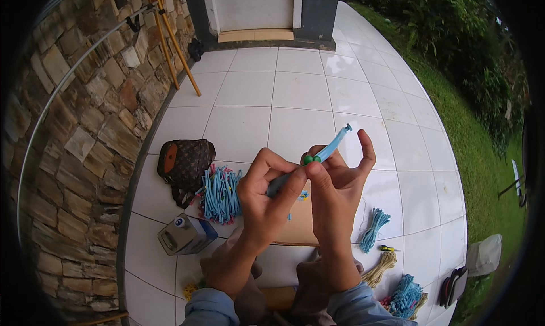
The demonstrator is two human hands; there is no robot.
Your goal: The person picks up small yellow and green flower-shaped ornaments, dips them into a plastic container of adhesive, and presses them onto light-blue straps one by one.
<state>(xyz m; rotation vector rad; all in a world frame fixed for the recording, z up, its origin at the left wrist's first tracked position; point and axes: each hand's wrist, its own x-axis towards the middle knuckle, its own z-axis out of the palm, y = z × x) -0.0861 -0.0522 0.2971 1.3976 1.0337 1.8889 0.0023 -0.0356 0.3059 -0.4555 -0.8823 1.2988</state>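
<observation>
A light blue strip [335, 144] with round green beads [311, 159] is held up in front of me, its free end pointing up and to the right. My left hand [268, 196] is closed, thumb and forefinger pinching beside the beads. A grey-blue part shows within its fingers, and I cannot make out whether it belongs to the strip. My right hand [339, 191] pinches the strip at the beads between thumb and fingers, its little finger raised. Below both hands lies a brown board [296, 228] with small blue and yellow bits on it, partly hidden by my hands.
At left are a large bundle of blue strips [221, 195], a brown patterned backpack [183, 162] and a metal can [183, 236]. At right lie a blue bundle [374, 228], a beige bundle [380, 268], a yellow-handled tool [389, 248] and a blue pile [406, 297]. A stone wall [93, 119] borders the tiles.
</observation>
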